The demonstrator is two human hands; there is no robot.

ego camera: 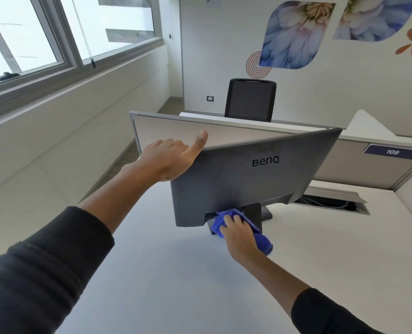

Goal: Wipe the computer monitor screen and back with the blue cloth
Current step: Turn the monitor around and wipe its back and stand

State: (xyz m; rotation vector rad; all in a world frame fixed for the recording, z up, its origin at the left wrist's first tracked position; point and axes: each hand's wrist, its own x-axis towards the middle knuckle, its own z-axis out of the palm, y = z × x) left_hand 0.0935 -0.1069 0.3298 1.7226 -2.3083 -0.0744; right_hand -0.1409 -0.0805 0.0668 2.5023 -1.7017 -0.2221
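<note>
Gripping the blue cloth (226, 219), the right hand (238, 233) presses it against the lower back of the monitor (255, 179), just beside the stand (254, 216). Left hand (170, 157) holds the monitor's upper left corner, thumb up along the edge. Monitor stands on a white desk (176, 273), its back facing the camera; a partition (200, 131) and black chair (250, 100) stand behind.

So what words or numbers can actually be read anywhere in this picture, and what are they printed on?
"BenQ": on the back of the grey computer monitor, above where the right hand presses the blue cloth.
"109": on the dark blue plate fixed to the beige desk partition.
White paper notice on the far wall: too small to read.
</note>
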